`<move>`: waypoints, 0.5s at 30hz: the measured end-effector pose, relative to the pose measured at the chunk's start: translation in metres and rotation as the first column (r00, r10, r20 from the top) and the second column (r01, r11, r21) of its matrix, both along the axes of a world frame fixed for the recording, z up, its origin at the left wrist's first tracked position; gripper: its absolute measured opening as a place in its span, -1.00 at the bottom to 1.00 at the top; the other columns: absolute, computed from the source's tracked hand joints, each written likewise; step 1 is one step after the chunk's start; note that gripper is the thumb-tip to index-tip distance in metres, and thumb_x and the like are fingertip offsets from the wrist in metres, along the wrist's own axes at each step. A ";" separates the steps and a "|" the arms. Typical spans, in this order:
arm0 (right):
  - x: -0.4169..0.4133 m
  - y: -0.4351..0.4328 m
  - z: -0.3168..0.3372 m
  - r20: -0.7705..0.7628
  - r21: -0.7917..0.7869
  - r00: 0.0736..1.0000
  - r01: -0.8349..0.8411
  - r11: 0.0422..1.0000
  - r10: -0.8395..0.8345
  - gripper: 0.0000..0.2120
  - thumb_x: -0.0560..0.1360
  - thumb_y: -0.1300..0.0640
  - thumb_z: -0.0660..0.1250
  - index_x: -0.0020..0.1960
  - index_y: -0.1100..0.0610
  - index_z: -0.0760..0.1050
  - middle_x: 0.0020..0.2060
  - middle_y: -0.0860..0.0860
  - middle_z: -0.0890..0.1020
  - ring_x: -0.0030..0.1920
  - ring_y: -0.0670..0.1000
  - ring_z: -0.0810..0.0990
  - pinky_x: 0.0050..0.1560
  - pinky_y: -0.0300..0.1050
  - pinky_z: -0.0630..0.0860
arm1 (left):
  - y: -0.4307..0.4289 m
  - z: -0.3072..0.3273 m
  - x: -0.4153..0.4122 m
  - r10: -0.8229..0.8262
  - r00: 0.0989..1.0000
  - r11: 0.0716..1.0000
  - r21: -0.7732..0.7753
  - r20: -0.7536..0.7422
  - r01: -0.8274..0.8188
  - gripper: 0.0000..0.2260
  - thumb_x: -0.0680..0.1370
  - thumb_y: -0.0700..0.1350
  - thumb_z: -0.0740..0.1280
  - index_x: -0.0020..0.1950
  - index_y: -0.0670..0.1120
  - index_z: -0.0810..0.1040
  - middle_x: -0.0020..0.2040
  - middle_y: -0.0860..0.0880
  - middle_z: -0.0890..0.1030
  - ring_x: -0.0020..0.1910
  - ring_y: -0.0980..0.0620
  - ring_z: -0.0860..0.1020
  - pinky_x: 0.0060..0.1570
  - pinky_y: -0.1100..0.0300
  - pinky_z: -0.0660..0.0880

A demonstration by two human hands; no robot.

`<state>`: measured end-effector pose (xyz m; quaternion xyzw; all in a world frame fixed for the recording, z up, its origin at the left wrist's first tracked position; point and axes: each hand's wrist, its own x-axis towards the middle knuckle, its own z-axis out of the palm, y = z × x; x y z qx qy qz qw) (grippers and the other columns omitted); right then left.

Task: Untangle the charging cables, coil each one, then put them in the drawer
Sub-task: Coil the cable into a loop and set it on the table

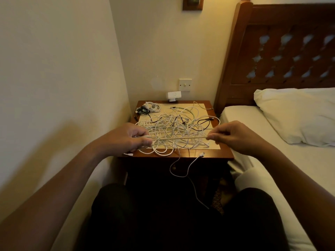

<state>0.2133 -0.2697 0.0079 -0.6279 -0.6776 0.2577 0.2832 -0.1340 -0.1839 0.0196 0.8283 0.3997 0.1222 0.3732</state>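
Cable (179, 138) taut — left hand (133, 138), right hand (230, 135) pinching.

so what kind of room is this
Most likely a bedroom: a bed with a carved wooden headboard and white pillow stands beside a small wooden nightstand strewn with tangled charging cables.

Dim warm light, wide-angle edge distortion

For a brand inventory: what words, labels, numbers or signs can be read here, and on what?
None can be read.
The small white box at the back of the nightstand shows only a round mark, no legible letters.
The wall switch and the cables show no writing.
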 end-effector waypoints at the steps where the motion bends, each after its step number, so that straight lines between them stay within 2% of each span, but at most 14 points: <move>1: 0.000 0.001 -0.007 0.036 -0.009 0.999 0.015 1.000 -0.015 -0.84 0.55 0.02 0.43 0.07 0.02 0.74 -0.15 -0.10 0.72 -0.15 -0.12 0.63 -0.10 -0.17 0.51 | -0.003 0.002 0.003 0.025 1.000 1.000 0.008 0.018 -0.025 -0.79 0.60 0.07 0.36 -0.11 -0.02 0.67 -0.34 0.05 0.59 -0.30 0.10 0.50 -0.20 0.13 0.40; 4: -0.006 0.007 -0.024 0.154 0.079 0.981 0.110 0.991 -0.121 -0.86 0.57 0.12 0.45 0.10 0.06 0.74 -0.07 -0.10 0.72 -0.08 -0.15 0.60 -0.09 -0.29 0.44 | -0.022 0.013 0.016 -0.007 0.997 0.999 -0.049 0.079 0.011 -0.75 0.66 0.01 0.31 -0.10 -0.08 0.67 -0.45 0.00 0.54 -0.32 -0.02 0.49 0.04 0.01 0.49; 6: -0.012 0.011 -0.035 0.228 0.151 0.963 0.109 0.982 -0.142 -0.86 0.57 0.12 0.45 0.10 0.06 0.74 0.00 -0.05 0.75 -0.03 -0.15 0.60 0.01 -0.26 0.46 | -0.041 0.018 0.030 -0.090 0.987 0.988 -0.110 0.136 0.105 -0.74 0.68 -0.02 0.28 -0.04 -0.13 0.66 -0.46 0.00 0.51 -0.36 -0.03 0.48 0.16 -0.01 0.49; 8: -0.017 0.013 -0.043 0.295 0.205 0.945 0.085 0.975 -0.144 -0.84 0.58 0.11 0.44 0.12 0.06 0.73 0.05 -0.03 0.75 0.02 -0.12 0.61 0.08 -0.21 0.49 | -0.053 0.017 0.043 -0.138 0.966 0.965 -0.189 0.220 0.181 -0.75 0.68 -0.05 0.28 -0.01 -0.17 0.65 -0.46 -0.01 0.46 -0.42 0.01 0.43 -0.01 0.05 0.51; 10: -0.020 0.012 -0.046 0.327 0.271 0.933 0.062 0.960 -0.153 -0.83 0.60 0.10 0.42 0.14 0.06 0.73 0.07 -0.02 0.74 0.08 -0.06 0.63 0.08 -0.19 0.51 | -0.055 0.013 0.046 -0.090 0.937 0.943 -0.273 0.336 0.188 -0.75 0.65 -0.07 0.29 0.00 -0.24 0.63 -0.46 0.00 0.40 -0.46 0.07 0.38 -0.24 0.22 0.46; 11: -0.020 0.011 -0.047 0.342 0.303 0.925 0.058 0.951 -0.165 -0.83 0.61 0.10 0.41 0.15 0.06 0.73 0.08 -0.02 0.74 0.09 -0.03 0.63 0.07 -0.19 0.51 | -0.052 0.010 0.045 -0.043 0.922 0.936 -0.308 0.384 0.172 -0.74 0.63 -0.06 0.30 0.00 -0.26 0.61 -0.46 -0.01 0.38 -0.48 0.07 0.36 -0.28 0.26 0.44; 13: -0.015 0.010 -0.051 0.391 0.352 0.898 0.055 0.934 -0.200 -0.83 0.62 0.08 0.39 0.14 0.03 0.73 0.09 -0.05 0.73 0.09 -0.01 0.59 0.04 -0.13 0.54 | -0.043 0.003 0.039 0.071 0.902 0.930 -0.356 0.426 0.095 -0.73 0.63 -0.05 0.29 -0.03 -0.26 0.60 -0.45 -0.03 0.36 -0.46 0.06 0.36 -0.30 0.26 0.42; 15: -0.008 0.007 -0.057 0.421 0.371 0.873 0.081 0.925 -0.245 -0.84 0.61 0.08 0.41 0.12 0.01 0.73 0.11 -0.05 0.71 0.09 0.00 0.53 0.02 -0.07 0.52 | -0.036 -0.009 0.037 0.176 0.911 0.939 -0.341 0.373 -0.042 -0.74 0.68 -0.06 0.25 -0.09 -0.18 0.56 -0.39 -0.04 0.42 -0.38 0.04 0.41 -0.25 0.23 0.43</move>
